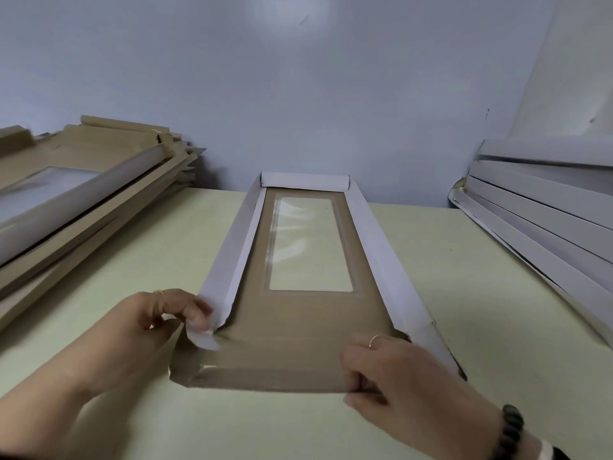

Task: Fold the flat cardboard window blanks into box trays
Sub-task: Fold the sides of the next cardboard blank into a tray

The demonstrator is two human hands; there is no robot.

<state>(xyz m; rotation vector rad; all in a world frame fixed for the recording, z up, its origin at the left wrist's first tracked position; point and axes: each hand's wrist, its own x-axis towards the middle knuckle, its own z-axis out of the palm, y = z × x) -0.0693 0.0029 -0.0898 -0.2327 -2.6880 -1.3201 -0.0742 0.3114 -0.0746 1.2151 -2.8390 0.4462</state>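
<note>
A long brown cardboard window blank (pixel 298 320) lies lengthwise on the pale green table (pixel 149 260), its clear film window (pixel 308 247) in the far half. Its two long sides and its far end are folded up, showing white faces. My left hand (pixel 159 323) pinches the white corner tab at the near left end of the left wall. My right hand (pixel 394 376) grips the near flap at its right corner, thumb underneath and fingers on top. The near flap lies partly raised.
A stack of brown folded window trays (pixel 76 194) sits on the left of the table. A stack of white-faced flat blanks (pixel 547 210) leans at the right. A pale blue wall (pixel 298 94) closes the back.
</note>
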